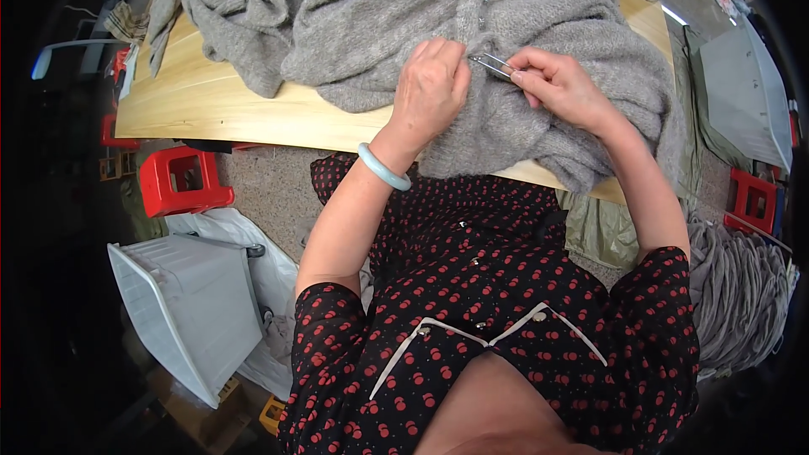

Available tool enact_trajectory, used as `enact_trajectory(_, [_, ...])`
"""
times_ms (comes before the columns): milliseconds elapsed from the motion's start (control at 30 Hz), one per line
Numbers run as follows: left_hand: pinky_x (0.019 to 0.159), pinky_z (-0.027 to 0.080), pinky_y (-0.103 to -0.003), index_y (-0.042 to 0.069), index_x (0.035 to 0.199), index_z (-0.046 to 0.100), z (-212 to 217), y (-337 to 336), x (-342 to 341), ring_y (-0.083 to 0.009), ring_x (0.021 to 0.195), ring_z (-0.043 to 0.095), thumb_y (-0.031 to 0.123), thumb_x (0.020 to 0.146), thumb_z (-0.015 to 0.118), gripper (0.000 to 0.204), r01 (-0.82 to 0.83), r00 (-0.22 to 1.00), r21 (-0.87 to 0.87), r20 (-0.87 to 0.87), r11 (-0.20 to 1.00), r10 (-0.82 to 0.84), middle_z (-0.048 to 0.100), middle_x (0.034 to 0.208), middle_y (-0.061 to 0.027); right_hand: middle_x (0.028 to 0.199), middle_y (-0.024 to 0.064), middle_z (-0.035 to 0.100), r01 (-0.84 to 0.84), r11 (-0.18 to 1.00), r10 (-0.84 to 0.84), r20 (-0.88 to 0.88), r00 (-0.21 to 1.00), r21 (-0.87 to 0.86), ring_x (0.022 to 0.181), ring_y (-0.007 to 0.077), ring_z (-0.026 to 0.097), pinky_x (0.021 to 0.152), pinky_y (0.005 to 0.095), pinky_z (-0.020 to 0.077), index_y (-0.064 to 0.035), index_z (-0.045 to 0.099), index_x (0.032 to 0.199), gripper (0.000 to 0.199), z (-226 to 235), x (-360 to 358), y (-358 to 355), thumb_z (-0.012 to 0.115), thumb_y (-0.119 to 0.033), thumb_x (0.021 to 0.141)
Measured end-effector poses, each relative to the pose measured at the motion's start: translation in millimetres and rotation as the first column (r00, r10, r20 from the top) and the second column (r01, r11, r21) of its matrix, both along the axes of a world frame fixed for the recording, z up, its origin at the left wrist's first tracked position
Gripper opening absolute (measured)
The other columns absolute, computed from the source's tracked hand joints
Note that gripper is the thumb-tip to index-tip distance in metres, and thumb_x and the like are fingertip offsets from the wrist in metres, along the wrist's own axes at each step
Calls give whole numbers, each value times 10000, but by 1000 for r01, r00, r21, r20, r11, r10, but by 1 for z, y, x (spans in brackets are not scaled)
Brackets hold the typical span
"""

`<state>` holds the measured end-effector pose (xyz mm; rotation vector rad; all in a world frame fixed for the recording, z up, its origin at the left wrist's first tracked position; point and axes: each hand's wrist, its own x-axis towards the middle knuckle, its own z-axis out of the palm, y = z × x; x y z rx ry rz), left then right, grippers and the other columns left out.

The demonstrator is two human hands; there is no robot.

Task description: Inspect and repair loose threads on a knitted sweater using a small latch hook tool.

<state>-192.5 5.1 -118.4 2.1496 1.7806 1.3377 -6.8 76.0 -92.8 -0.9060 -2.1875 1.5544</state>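
Grey fuzzy knitwear (371, 25) lies bunched over the wooden table and hangs over its near edge. My left hand (431, 88) is closed on a fold of this knitwear, fingers curled under and partly hidden. Between the thumb and fingers of my right hand (556, 84) is a slim pair of metal tweezers (495, 65). Their tips point left and meet the knit just beside my left thumb. A few small shiny dots show on a ribbed band of the knit beyond the tweezers.
The pale wooden table (244, 114) has its near edge at my lap. To the left stand a red stool (184, 181) and a tipped white wheeled bin (198, 303). At right are another white bin (746, 88), a red stool (750, 202) and a grey textile heap (733, 303).
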Motion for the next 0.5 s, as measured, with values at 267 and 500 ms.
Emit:
enact_trajectory(267, [652, 424, -399, -4, 773, 536, 9, 2, 0, -320, 724, 514, 11, 714, 548, 62, 109, 994, 8, -11, 994, -109, 526, 728, -148, 538, -53, 428, -155, 544, -33, -206, 978, -825, 354, -25, 251, 294, 135, 162, -59, 516, 954, 158, -16, 14, 7, 508, -199, 881])
enact_trajectory(500, [604, 422, -381, -18, 804, 545, -10, 4, -9, -322, 660, 543, 79, 790, 515, 102, 46, 971, -230, 239, 972, 11, 548, 708, -174, 590, -26, 500, 110, 934, -109, -21, 994, 340, 509, 44, 444, 458, 213, 346, -36, 580, 914, 127, -13, -5, -17, 512, -122, 851])
